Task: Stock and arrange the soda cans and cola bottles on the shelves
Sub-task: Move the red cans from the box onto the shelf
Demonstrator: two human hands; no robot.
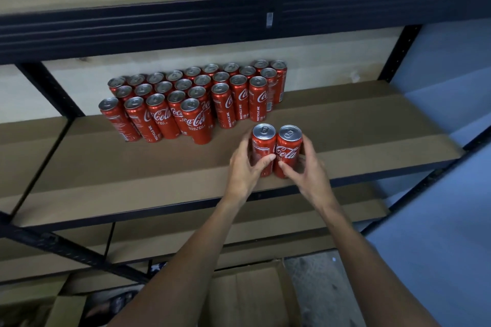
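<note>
Two slim red cola cans stand upright side by side near the front of the brown shelf board (159, 167). My left hand (245, 167) grips the left can (263, 145), its thumb across the front. My right hand (309, 170) grips the right can (288, 150) from the right side. Behind them, further back and to the left, a block of several red cola cans (191, 98) stands in rows against the back wall. No cola bottles are in view.
A dark metal beam (186, 24) of the upper shelf runs overhead. Black uprights (50, 87) frame the bay. Below the shelf sits an open cardboard box (249, 295) on the floor. A blue wall (438, 194) lies to the right.
</note>
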